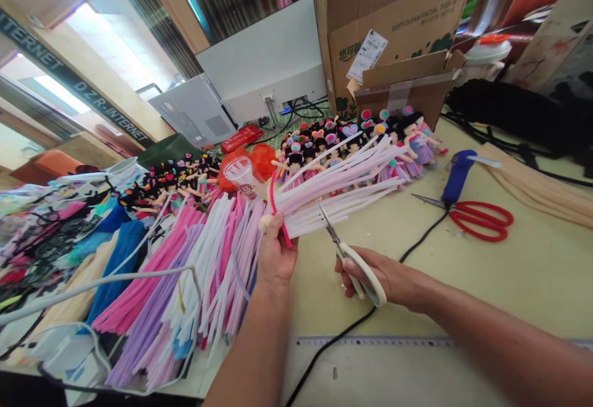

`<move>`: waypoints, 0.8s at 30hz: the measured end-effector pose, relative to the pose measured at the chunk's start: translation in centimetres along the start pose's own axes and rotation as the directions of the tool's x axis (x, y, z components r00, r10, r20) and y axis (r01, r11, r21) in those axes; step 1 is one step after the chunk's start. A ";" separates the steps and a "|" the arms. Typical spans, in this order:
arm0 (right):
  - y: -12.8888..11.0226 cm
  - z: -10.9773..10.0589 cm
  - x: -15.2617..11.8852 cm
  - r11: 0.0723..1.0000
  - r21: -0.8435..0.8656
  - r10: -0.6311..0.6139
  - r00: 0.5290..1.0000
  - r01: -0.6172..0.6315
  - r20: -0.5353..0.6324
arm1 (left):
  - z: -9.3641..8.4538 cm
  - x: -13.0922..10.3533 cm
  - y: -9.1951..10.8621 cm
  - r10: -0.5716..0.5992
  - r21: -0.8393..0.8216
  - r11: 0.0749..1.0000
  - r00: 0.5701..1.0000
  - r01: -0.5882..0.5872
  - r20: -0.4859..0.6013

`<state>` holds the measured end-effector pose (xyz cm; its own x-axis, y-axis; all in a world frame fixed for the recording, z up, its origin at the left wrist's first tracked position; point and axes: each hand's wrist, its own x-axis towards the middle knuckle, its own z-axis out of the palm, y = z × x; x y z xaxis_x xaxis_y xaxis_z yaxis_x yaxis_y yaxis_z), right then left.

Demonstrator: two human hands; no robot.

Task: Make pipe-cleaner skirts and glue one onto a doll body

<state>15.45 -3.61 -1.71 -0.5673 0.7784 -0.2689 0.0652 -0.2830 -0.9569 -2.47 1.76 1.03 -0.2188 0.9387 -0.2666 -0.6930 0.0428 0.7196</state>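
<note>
Our left hand (278,255) is closed on the gathered end of a bundle of long strips (336,178), raised above the bench (407,323), well in from its near edge. We see pale pink-lilac strands, whiter beneath, fanning rightward; a bright pink strip (272,194) crosses the base. Our right hand (370,274) grips cream-handled scissors (343,250).

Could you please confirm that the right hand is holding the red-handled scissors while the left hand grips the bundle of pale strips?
Not quite: in the head view, the right hand holds the cream-handled scissors; the red-handled scissors lie on the table. The left hand does grip the bundle of pale strips.
</note>
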 end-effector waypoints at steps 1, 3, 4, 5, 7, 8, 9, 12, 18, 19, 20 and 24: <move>-0.1 0.0 0.0 1.000 -0.003 0.000 1.000 0.000 -0.001 | 0.0 0.0 0.0 -0.002 -0.001 1.000 1.000 0.002 -0.003; -0.2 0.0 0.0 1.000 -0.019 -0.001 1.000 0.000 -0.003 | 0.0 0.0 0.0 -0.004 -0.006 1.000 1.000 0.004 -0.009; -0.3 0.1 -0.1 1.000 -0.030 0.001 1.000 -0.001 -0.006 | 0.0 0.0 -0.1 -0.006 -0.007 1.000 1.000 0.006 -0.010; -0.4 0.1 -0.1 0.999 -0.039 0.003 1.000 -0.004 -0.011 | 0.0 0.0 -0.1 -0.009 -0.006 1.000 1.000 0.009 -0.009; -0.6 0.2 -0.1 0.999 -0.053 0.011 1.000 -0.012 -0.024 | 0.0 -0.1 -0.1 -0.011 -0.001 1.000 1.000 0.011 -0.006; -0.7 0.2 -0.1 0.998 -0.056 0.016 0.999 -0.018 -0.031 | 0.0 -0.1 -0.1 -0.010 0.002 1.000 1.000 0.011 -0.006; -0.8 0.2 -0.2 0.998 -0.057 0.020 0.999 -0.022 -0.037 | 0.0 -0.1 -0.1 -0.010 0.003 1.000 1.000 0.010 -0.008; -1.1 0.3 -0.2 0.997 -0.066 0.039 0.998 -0.042 -0.052 | -0.1 0.0 -0.1 -0.006 0.006 1.000 1.000 0.006 -0.008; -1.3 0.6 -0.1 0.994 -0.080 0.068 0.992 -0.076 -0.103 | -0.2 0.1 -0.2 0.002 0.002 1.000 1.000 -0.002 0.000; -1.4 0.6 -0.1 0.993 -0.082 0.072 0.991 -0.081 -0.108 | -0.1 0.1 -0.2 0.000 0.000 1.000 1.000 0.000 -0.009; -1.4 0.7 -0.1 0.993 -0.084 0.076 0.991 -0.085 -0.112 | -0.1 0.1 -0.1 -0.002 -0.003 1.000 1.000 0.002 -0.016; -1.6 0.8 -0.1 0.993 -0.080 0.074 0.990 -0.085 -0.124 | 0.1 0.0 -0.1 -0.006 -0.028 1.000 1.000 0.006 -0.017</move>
<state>14.72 -3.69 -0.10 -0.4548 0.8186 -0.3508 0.1780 -0.3024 -0.9364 -2.32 1.81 1.03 -0.2263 0.9323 -0.2820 -0.7130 0.0387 0.7001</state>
